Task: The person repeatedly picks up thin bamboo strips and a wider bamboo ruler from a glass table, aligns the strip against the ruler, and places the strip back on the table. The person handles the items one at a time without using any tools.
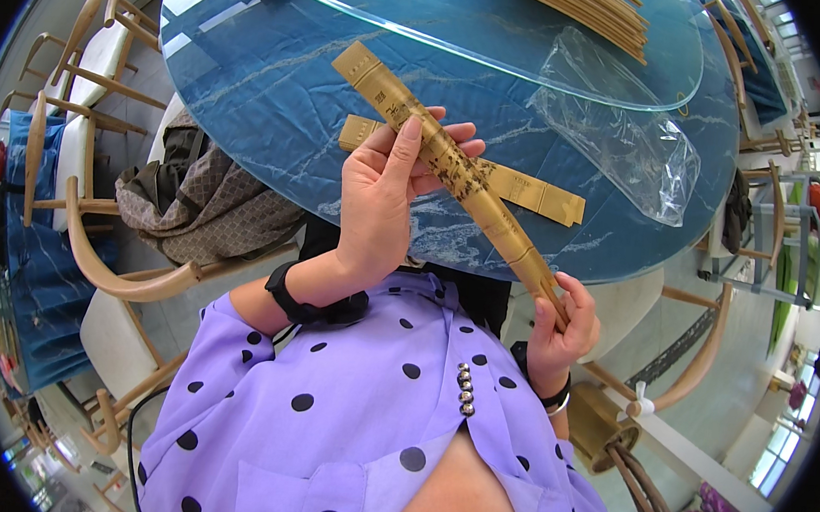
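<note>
A long gold paper chopstick sleeve (pixel 455 168) with dark printing slants across in front of me, above the table edge. My left hand (pixel 382 186) is closed around its upper half, thumb on top and fingers behind. At its lower right end, my right hand (pixel 563 331) pinches the sleeve, where brown chopstick ends seem to show between the fingers. Another gold sleeve (pixel 535 195) lies on the blue tabletop (pixel 287 102) behind the held one, partly hidden by it and my left hand.
A glass turntable (pixel 428 26) covers the table's far part, bearing a stack of wooden chopsticks (pixel 583 10). A crumpled clear plastic bag (pixel 622 138) lies at the right, partly by the glass rim. On the left, a wooden chair (pixel 129 282) holds a patterned brown bag or cloth (pixel 193 196).
</note>
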`<state>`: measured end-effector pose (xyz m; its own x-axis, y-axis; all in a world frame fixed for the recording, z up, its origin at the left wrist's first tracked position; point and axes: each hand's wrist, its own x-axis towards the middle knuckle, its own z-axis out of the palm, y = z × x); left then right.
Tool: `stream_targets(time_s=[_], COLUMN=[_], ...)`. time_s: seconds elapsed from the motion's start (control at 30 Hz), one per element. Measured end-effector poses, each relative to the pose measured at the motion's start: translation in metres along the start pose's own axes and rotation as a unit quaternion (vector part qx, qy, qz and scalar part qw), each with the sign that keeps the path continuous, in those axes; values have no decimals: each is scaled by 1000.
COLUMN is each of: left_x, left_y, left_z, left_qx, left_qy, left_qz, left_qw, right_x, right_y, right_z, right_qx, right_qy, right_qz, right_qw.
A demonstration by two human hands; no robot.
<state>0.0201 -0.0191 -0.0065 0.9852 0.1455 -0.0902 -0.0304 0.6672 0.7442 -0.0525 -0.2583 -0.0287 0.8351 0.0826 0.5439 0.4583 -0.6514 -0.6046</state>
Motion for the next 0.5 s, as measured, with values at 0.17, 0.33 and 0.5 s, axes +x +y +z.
stream_targets(time_s=[0.17, 0.33, 0.5], left_x=[5, -2, -2], left_y=[1, -4, -4], left_z=[-6, -2, -2], left_qx=[45, 37, 21], left_qy=[2, 14, 8], left_qz=[16, 22, 6], left_qw=[999, 999, 1000], right_x=[-2, -1, 3], right_y=[0, 0, -2], right_z=[1, 1, 7], right_qx=[10, 12, 41], right_qy=[-4, -3, -5], right_qz=[-1, -2, -8], right_qw=[1000, 1000, 999])
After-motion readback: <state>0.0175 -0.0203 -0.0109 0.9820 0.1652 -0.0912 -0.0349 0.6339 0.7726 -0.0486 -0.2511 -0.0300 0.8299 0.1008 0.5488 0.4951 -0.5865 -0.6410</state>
